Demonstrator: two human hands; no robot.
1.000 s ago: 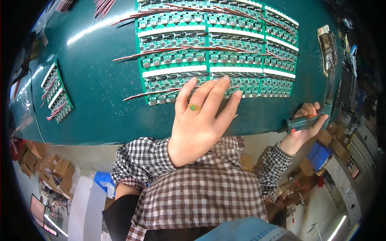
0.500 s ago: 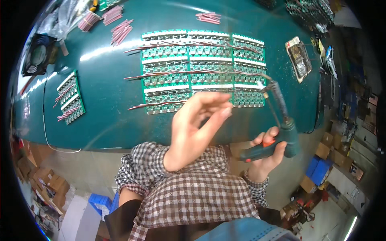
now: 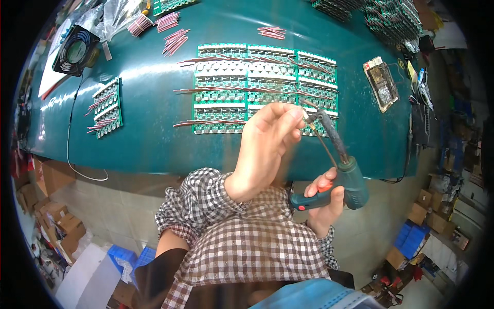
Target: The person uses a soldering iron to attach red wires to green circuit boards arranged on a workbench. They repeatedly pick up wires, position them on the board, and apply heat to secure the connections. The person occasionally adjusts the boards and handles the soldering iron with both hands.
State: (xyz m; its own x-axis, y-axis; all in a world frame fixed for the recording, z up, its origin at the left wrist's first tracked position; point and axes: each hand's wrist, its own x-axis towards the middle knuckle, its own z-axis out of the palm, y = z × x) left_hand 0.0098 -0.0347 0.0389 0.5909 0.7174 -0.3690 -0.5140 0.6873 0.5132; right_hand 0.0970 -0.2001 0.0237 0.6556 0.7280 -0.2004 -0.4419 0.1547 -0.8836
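My right hand (image 3: 327, 211) is wrapped around the handle of a dark green soldering gun (image 3: 355, 184) with a red trigger. Its bent metal neck and thin feed tube reach up toward the far side. At the gun's tip end, the thumb and fingertips of my left hand (image 3: 268, 149) are pinched together; whatever lies between them is too small to make out. Beyond both hands, green circuit boards (image 3: 218, 110) lie edge to edge in a block. Bundles of thin red and black wires (image 3: 226, 89) run across their rows. My left hand hides part of the nearest row.
All this lies on a green tabletop (image 3: 149, 149). A smaller wired board (image 3: 108, 110) and a black fan (image 3: 76, 50) are at left. Pinkish wire bundles (image 3: 176, 42) lie at the back. A dirty soldering tray (image 3: 382, 85) and stacked boards (image 3: 393, 23) are at right.
The soldering gun has moved left in my right hand, bringing its tip to my left hand. My left fingers have gone from loosely apart to pinched. The whole view has shifted slightly.
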